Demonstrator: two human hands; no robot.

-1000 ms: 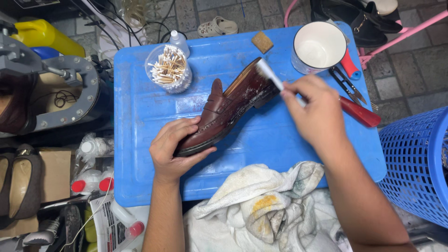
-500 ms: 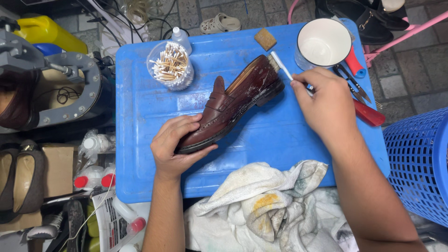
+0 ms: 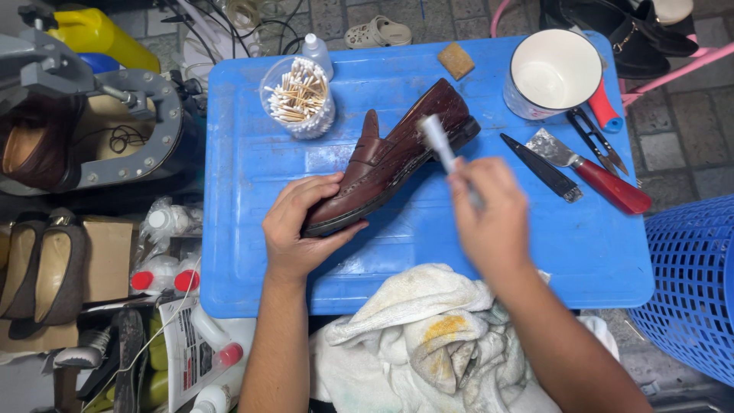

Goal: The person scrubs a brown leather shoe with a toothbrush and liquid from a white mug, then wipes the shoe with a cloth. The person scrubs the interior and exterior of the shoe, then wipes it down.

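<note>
Fingers of the left hand (image 3: 300, 228) wrap the toe of a brown loafer (image 3: 390, 157), pinning it on its side on the blue plastic lid (image 3: 459, 245) — heel pointing toward the white enamel mug (image 3: 554, 73). The right hand (image 3: 489, 218) is clamped around a white brush (image 3: 437, 141), blurred, its head against the shoe's side. A jar of cotton swabs (image 3: 298, 95) stands near — a stained towel (image 3: 428, 336) lies below.

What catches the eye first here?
A dark red leather shoe lies mid-way on a bright blue lid, its toe steadied by the left hand. The right hand holds a small white brush against its side. Nearby stands a jar of cotton swabs.
</note>
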